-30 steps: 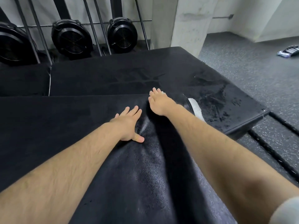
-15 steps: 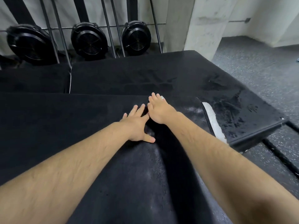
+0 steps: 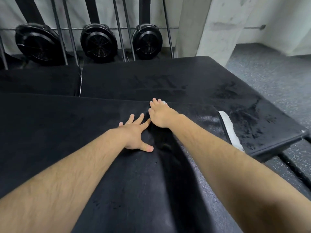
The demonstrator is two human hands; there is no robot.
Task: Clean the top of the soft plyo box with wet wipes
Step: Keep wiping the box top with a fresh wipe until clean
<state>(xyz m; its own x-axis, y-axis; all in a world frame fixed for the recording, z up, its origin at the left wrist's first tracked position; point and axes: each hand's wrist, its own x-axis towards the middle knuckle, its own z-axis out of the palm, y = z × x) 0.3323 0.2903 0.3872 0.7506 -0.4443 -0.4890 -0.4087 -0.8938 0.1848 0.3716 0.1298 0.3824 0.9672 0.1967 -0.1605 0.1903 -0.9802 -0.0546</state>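
Fingers of your left hand (image 3: 134, 137) are spread wide and lie flat on the black top of the soft plyo box (image 3: 50, 132), holding nothing, thumb out to the side. Your right hand (image 3: 160, 115) presses palm-down just beyond those fingertips, its own fingers close together over a wet wipe (image 3: 164, 102); only a white scrap of it shows past them, near the box's far edge.
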